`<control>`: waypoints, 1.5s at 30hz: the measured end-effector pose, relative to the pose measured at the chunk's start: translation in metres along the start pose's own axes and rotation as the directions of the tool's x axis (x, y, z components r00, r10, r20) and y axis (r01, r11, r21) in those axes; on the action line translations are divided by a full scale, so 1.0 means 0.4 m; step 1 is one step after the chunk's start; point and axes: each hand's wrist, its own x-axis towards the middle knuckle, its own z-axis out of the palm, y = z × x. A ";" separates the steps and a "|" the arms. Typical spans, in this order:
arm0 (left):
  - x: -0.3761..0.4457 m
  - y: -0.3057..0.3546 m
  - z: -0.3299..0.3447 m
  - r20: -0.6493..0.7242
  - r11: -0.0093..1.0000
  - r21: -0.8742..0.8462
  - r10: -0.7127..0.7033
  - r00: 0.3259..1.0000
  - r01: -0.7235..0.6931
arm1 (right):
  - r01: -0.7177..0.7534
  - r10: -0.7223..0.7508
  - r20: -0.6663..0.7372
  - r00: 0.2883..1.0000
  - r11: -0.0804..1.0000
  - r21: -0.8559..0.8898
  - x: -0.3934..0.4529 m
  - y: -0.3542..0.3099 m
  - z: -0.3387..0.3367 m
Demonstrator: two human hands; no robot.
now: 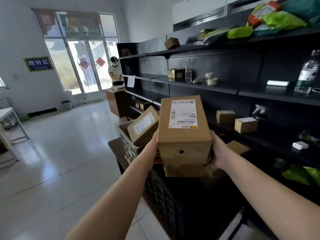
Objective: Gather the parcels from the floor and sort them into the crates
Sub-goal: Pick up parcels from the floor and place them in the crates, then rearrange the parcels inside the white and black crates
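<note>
Already one parcel lies tilted in the far crate at ten o'clock. Left hand and right hand clamp the labelled parcel from either side, above the near dark crate. Remaining floor parcels: none visible.

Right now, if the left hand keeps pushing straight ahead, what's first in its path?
Probably the tilted parcel in the far crate, just beyond the left hand; depth is unclear.

left hand and right hand grip cardboard parcel between their fingers | black crate below fingers | second parcel left of the fingers
</note>
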 end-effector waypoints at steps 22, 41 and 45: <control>0.171 -0.095 0.113 0.692 0.147 0.642 0.313 0.651 -0.753 | -0.279 -0.545 -0.430 0.720 0.339 -0.898 -0.039 0.146 0.013; -0.264 -0.423 0.576 0.926 -0.179 0.368 0.163 0.342 -0.912 | -0.670 -0.501 -0.565 0.656 -0.041 -0.741 -0.571 0.354 -0.430; -0.284 -0.522 0.724 0.918 -0.169 0.389 0.155 0.365 -0.906 | -0.649 -0.488 -0.541 0.685 -0.070 -0.758 -0.622 0.383 -0.595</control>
